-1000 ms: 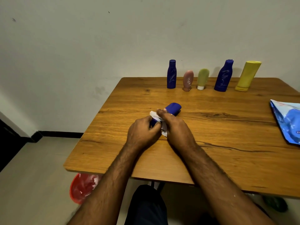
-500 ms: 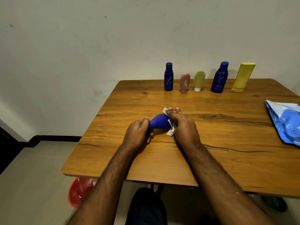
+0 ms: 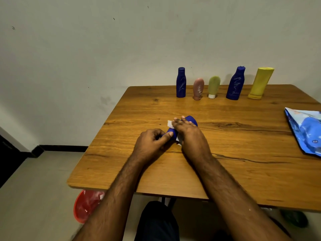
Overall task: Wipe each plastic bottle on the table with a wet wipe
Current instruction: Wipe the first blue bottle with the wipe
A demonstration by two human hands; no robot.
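A dark blue plastic bottle [image 3: 192, 119] lies on its side on the wooden table [image 3: 225, 145], mostly hidden by my hands. My left hand [image 3: 150, 141] grips its near end with thumb and curled fingers. My right hand [image 3: 186, 129] is wrapped over the bottle's middle and holds a white wet wipe [image 3: 170, 124] against it; corners of the wipe stick out on both sides of the hand. At the back of the table stand a blue bottle [image 3: 181, 82], a pink tube [image 3: 198, 88], a green tube [image 3: 214, 86], a second blue bottle [image 3: 235, 83] and a yellow bottle [image 3: 260, 82].
A blue wet-wipe pack [image 3: 307, 129] lies at the table's right edge. A red bin [image 3: 86, 205] stands on the floor under the table's near left corner. The wall rises right behind the row of bottles.
My right hand slid the wipe along the lying bottle, out toward its far end and back over the middle. My left hand kept its grip on the near end.
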